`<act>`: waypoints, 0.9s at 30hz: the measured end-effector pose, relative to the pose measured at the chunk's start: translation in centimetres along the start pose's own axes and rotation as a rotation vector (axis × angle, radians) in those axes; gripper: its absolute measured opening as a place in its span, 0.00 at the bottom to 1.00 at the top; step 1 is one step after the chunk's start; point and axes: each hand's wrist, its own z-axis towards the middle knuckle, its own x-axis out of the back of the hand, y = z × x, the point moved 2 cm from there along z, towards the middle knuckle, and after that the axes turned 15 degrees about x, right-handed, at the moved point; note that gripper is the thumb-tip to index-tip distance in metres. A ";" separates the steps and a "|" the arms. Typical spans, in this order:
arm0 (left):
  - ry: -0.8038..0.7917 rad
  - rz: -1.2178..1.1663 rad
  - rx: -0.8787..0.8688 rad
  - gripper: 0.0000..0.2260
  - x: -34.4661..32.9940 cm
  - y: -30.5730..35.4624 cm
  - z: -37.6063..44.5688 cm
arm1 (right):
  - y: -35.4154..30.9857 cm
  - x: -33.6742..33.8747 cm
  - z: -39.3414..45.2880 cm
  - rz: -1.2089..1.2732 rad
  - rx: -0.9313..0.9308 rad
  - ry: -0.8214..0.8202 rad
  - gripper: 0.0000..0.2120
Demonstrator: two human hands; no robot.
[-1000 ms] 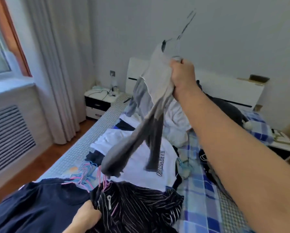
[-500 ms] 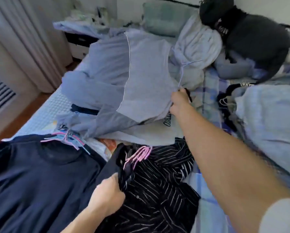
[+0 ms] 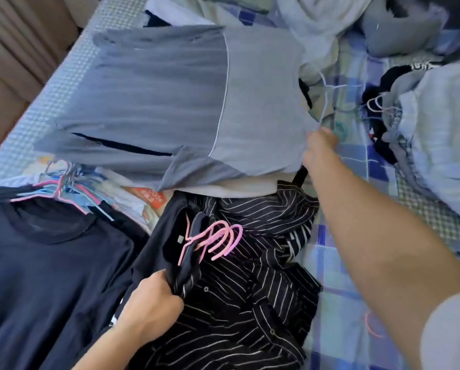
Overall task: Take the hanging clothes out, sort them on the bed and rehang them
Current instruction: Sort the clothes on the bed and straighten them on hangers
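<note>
Since the earlier frame, the grey top (image 3: 186,102) has settled flatter on the bed (image 3: 357,289), and the right hand (image 3: 320,149) pinches its neck edge beside the pale hanger hook (image 3: 326,102). From this grip, the top's long axis runs leftward. The left hand (image 3: 154,303) grips the striped shirt (image 3: 250,289) collar, just below the pink hangers (image 3: 215,241), nearer the body.

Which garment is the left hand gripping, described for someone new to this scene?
On the bed, near its foot, dark clothes lie side by side. The left hand grips the black shirt right of the plain navy top. Only it has thin white stripes, with pink hangers at its collar.
</note>
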 end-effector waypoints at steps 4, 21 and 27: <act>-0.006 0.010 -0.001 0.04 -0.6 -0.4 0.4 | 7.6 6.5 5.2 -0.426 -0.282 -0.219 0.23; -0.155 -0.518 -0.309 0.20 -4.8 3.9 -24.7 | -9.1 22.5 -41.8 0.071 -0.230 -0.896 0.14; -0.219 -0.537 -0.483 0.22 -8.6 1.7 -35.3 | -15.6 31.0 -45.3 -0.079 0.106 -0.835 0.09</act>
